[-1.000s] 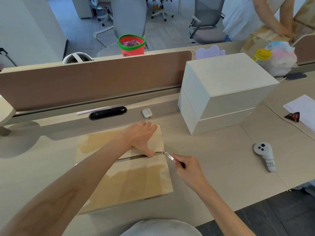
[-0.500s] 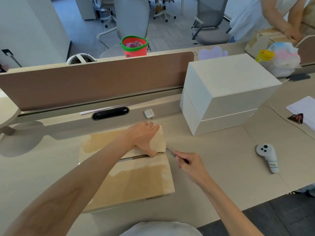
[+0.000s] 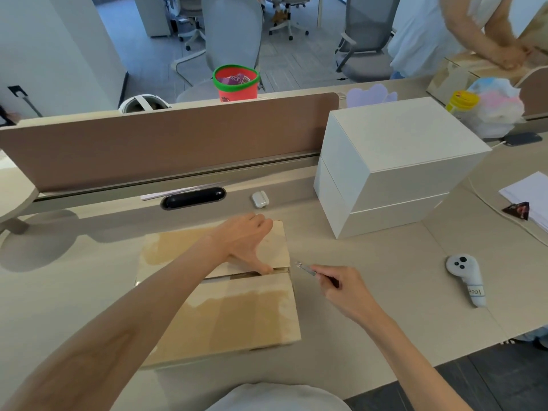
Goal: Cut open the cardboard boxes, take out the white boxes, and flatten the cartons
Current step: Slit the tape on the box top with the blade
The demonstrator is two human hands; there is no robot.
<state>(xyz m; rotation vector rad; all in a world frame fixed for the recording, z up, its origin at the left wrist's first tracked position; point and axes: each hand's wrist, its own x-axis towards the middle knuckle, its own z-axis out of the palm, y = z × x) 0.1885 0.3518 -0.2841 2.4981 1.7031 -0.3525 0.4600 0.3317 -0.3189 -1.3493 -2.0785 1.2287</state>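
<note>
Right in front of the person, a cardboard box (image 3: 237, 310) lies on the tabletop (image 3: 370, 277), a dark gap showing along its top seam. The left hand (image 3: 243, 241) presses on the far flap, fingers straight and thumb at the gap. The right hand (image 3: 345, 289) has its fingers curled round a small knife (image 3: 307, 268), whose blade sits just beside the box's right edge without touching it. Two stacked white boxes (image 3: 400, 167) stand further back on the right.

White controller (image 3: 461, 264): handwritten label (image 3: 475, 291) reads roughly "1001". Other print too small.

Head view — forward, down, seemingly close
</note>
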